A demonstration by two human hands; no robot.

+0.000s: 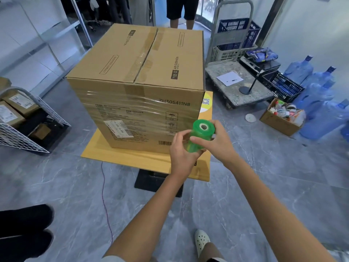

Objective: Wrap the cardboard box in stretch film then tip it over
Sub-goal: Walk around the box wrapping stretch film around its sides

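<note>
A large cardboard box (136, 76) stands upright on a flat yellow-brown cardboard sheet (132, 157) that lies over a black platform. Clear stretch film bands run across the box's near face (136, 108). In front of the box's lower right corner I hold a green roll of stretch film (198, 136) with both hands. My left hand (182, 150) grips the roll's lower part from the left. My right hand (215, 140) grips it from the right, fingers curled across its side. The roll's white core faces up.
A wire basket cart with small parcels (22, 118) stands at the left. A grey platform trolley (238, 82) with crates, blue water jugs (317, 103) and a small open carton (281, 118) are at the right. A person (182, 10) stands behind the box. A purple cord (105, 201) lies on the floor.
</note>
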